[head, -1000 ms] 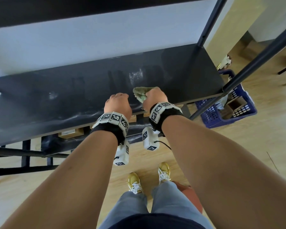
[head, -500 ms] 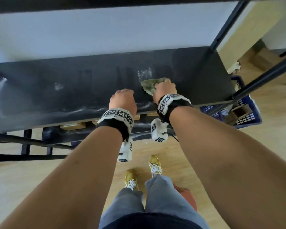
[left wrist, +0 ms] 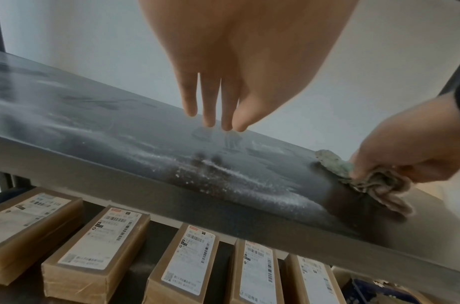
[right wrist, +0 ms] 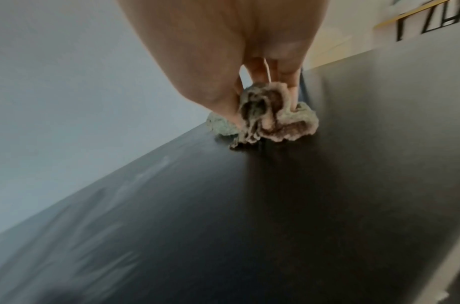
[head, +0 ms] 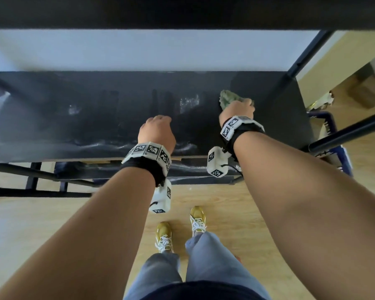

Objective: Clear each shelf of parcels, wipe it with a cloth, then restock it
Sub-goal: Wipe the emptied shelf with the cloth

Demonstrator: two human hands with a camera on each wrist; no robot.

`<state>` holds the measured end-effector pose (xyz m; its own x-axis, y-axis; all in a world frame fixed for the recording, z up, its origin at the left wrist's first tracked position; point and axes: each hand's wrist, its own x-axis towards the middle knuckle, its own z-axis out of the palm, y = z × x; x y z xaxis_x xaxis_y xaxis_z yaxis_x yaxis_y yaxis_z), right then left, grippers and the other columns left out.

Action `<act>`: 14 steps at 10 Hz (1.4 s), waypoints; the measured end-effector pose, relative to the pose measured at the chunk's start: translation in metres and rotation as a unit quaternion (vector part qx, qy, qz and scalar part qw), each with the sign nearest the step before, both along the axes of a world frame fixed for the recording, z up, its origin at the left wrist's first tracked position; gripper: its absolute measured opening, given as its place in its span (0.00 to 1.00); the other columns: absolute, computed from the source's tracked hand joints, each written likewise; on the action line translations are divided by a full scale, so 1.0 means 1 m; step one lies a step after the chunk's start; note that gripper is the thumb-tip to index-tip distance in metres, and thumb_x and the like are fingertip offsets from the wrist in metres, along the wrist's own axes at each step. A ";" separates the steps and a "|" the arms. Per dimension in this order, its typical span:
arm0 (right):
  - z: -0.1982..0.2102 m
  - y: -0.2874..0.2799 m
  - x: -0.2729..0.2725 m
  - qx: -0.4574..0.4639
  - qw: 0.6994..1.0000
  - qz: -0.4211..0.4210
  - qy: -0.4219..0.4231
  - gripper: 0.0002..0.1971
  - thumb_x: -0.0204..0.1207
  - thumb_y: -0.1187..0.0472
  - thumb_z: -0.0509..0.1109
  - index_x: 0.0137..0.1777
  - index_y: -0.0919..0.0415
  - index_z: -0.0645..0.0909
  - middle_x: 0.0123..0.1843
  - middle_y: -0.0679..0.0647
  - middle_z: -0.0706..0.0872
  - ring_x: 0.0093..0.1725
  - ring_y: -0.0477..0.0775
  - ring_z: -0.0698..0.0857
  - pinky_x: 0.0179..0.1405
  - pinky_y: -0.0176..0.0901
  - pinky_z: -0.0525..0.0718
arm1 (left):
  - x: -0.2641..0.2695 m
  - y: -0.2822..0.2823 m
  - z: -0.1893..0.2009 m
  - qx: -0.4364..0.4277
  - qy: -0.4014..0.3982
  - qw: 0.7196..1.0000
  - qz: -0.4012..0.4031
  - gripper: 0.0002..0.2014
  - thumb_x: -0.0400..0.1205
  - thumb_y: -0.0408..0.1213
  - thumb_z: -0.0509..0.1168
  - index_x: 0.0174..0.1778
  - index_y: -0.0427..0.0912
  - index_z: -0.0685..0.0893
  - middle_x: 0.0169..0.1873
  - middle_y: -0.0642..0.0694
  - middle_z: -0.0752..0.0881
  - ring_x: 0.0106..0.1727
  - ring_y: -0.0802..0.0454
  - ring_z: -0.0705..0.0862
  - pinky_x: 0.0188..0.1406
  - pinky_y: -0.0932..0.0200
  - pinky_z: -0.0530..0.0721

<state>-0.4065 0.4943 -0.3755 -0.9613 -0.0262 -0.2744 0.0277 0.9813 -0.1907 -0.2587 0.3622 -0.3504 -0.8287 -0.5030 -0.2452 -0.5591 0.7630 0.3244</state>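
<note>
Nothing legible from my feed.
I see white shipping labels (left wrist: pixel 99 240) with barcodes and a small red logo on the brown parcels (left wrist: pixel 93 259) under the dark shelf (left wrist: pixel 119 148), but the print is too blurred to read. The wristbands (head: pixel 148 151) carry black-and-white square code markers, no words.

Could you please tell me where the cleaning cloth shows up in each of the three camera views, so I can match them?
Head view: the cloth lies right of centre on the dark shelf, under the right hand.
Left wrist view: the cloth is at the right edge, bunched in the right hand.
Right wrist view: the cloth is at upper centre, below the fingers.
Shared landmark: the streaky shelf top.
</note>
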 end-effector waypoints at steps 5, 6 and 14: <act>0.004 -0.025 -0.029 -0.033 0.997 0.059 0.031 0.17 0.81 0.61 0.62 0.68 0.62 0.80 0.73 0.61 0.70 0.71 0.62 0.71 0.66 0.51 0.74 | -0.017 -0.002 0.003 -0.028 -0.007 0.999 0.045 0.23 0.79 0.26 0.56 0.71 0.40 0.77 0.70 0.43 0.77 0.72 0.42 0.72 0.69 0.49 0.72; 0.006 -0.018 -0.052 0.044 0.998 -0.017 -0.033 0.24 0.83 0.56 0.61 0.76 0.66 0.70 0.77 0.60 0.65 0.76 0.63 0.66 0.68 0.77 0.66 | -0.025 -0.001 0.006 -0.028 0.004 0.998 0.050 0.23 0.79 0.26 0.56 0.72 0.41 0.76 0.71 0.44 0.77 0.72 0.42 0.72 0.69 0.49 0.71; -0.002 -0.047 -0.095 0.020 0.990 0.120 -0.072 0.28 0.84 0.56 0.55 0.83 0.64 0.58 0.82 0.70 0.58 0.80 0.72 0.59 0.77 0.68 0.64 | -0.058 0.004 -0.001 -0.047 -0.014 0.997 0.052 0.22 0.80 0.26 0.56 0.70 0.40 0.77 0.68 0.43 0.78 0.70 0.42 0.74 0.69 0.48 0.73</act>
